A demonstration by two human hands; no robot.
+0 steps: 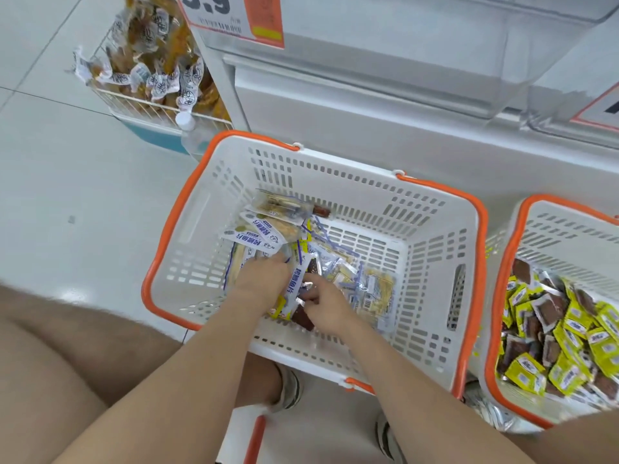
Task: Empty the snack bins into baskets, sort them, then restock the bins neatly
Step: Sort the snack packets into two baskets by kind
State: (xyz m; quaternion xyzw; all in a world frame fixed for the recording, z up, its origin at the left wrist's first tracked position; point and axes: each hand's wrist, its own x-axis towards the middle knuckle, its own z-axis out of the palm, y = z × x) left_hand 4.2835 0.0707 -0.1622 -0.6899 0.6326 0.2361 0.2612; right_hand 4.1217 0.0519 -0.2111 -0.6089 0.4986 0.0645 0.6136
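Sorting: mixed snack packets (351,283) lying on floor of centre basket (435,236).
L hand (261,279): curled round blue-white packets (254,242).
R hand (323,304): pinching yellow-brown packet (299,316).
Risk: bunch slipping fm L grip & re-mixing; wrong sort landing in right basket (552,236).

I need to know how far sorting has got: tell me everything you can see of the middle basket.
The middle basket is white slotted plastic with an orange rim and orange handles folded down. It stands upright on the floor before the white display unit, close beside a second basket. Mixed snack packets cover part of its bottom; the left hand and right hand reach in among them.
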